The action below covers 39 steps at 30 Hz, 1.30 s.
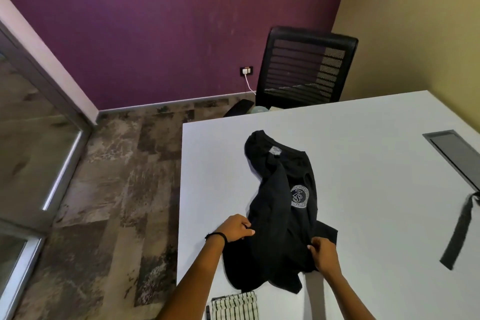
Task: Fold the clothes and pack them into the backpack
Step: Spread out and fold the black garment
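A black T-shirt (279,205) with a round white "78" print lies crumpled on the white table (363,163), collar toward the far side. My left hand (237,228) pinches the shirt's left edge near the hem. My right hand (323,253) grips the fabric at the lower right. A striped black-and-white garment (235,306) lies at the table's near edge below the shirt. A black strap (459,228), perhaps of the backpack, reaches in from the right edge; the bag itself is out of view.
A black mesh office chair (304,67) stands behind the table's far edge. A grey cable hatch (454,153) is set in the table at right. The table's left edge drops to patterned floor (117,189). A glass partition (31,138) lines the left.
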Each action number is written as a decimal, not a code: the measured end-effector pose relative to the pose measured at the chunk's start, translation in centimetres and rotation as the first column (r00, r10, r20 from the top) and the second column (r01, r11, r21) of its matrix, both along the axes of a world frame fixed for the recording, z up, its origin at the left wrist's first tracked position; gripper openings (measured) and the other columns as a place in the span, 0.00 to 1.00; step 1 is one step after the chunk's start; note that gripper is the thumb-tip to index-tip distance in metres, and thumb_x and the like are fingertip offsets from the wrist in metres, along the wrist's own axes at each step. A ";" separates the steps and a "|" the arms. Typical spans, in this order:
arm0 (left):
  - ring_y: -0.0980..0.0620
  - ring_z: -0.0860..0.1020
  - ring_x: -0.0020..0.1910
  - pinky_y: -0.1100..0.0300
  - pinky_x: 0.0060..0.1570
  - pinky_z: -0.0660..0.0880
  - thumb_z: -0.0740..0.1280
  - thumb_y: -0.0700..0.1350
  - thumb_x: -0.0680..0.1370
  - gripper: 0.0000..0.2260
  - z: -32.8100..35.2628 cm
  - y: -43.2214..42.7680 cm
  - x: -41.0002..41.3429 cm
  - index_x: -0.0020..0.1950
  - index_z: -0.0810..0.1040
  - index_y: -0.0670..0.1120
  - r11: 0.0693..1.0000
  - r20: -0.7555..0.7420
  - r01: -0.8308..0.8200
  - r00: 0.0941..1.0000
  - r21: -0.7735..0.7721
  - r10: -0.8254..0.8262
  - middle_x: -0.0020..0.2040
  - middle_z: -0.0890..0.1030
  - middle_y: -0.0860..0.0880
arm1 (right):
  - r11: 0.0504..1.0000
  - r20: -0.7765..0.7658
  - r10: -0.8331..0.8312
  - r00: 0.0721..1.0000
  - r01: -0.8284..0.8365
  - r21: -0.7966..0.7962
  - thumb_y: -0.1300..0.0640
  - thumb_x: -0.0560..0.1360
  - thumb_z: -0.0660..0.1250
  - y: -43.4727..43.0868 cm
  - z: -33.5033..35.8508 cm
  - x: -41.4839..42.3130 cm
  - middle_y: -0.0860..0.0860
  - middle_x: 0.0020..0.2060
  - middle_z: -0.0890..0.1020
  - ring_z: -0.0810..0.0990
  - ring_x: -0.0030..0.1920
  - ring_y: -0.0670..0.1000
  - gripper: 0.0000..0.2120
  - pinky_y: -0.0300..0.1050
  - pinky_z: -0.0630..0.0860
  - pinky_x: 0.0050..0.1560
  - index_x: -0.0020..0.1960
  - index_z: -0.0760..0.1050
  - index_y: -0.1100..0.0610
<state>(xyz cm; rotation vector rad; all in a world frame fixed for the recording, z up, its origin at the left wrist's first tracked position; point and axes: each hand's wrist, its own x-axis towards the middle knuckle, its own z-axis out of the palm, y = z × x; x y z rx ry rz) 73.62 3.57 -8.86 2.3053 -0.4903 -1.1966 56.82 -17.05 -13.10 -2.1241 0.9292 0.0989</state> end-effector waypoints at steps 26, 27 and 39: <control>0.42 0.77 0.55 0.59 0.54 0.71 0.60 0.43 0.80 0.13 -2.1 -11.1 8.5 0.59 0.75 0.36 0.905 0.239 -0.348 0.883 -0.244 0.404 0.57 0.78 0.38 | 0.875 0.048 -0.456 0.889 0.438 0.206 0.64 0.75 0.58 -5.5 0.5 11.6 0.61 0.64 0.73 0.71 0.64 0.60 0.21 0.49 0.66 0.64 0.68 0.67 0.63; 0.41 0.76 0.59 0.57 0.58 0.71 0.60 0.44 0.80 0.14 -2.6 -11.2 9.2 0.62 0.73 0.37 0.903 0.235 -0.360 0.881 -0.232 0.412 0.60 0.77 0.39 | 0.870 0.046 -0.465 0.884 0.447 0.209 0.63 0.76 0.58 -5.9 0.3 12.3 0.62 0.66 0.71 0.69 0.66 0.60 0.21 0.49 0.65 0.66 0.69 0.65 0.64; 0.45 0.67 0.69 0.54 0.68 0.66 0.62 0.48 0.80 0.26 -5.1 -14.8 17.0 0.74 0.59 0.40 0.581 -0.266 -0.724 0.683 -0.372 0.680 0.72 0.65 0.43 | 0.854 0.027 -0.478 0.878 0.457 0.249 0.56 0.79 0.57 -9.4 -1.6 19.4 0.54 0.39 0.73 0.71 0.47 0.57 0.13 0.44 0.64 0.47 0.37 0.66 0.58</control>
